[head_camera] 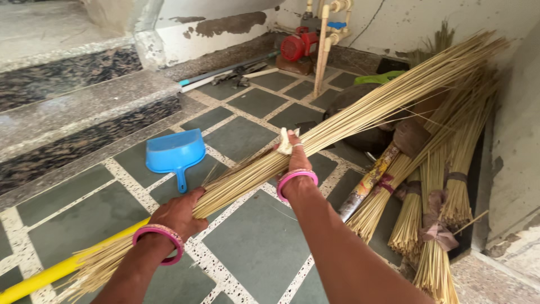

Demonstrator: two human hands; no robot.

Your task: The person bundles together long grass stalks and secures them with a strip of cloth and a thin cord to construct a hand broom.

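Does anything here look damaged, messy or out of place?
Yes. The wall behind the steps has patches of peeled paint. Loose sticks splay from the stick bundle held by the left hand and right hand. Nothing spilled.

1. Head view: single camera, worn high, angled down and forward over tiled floor.
2. Range: close to both forearms; steps at left, wall at right.
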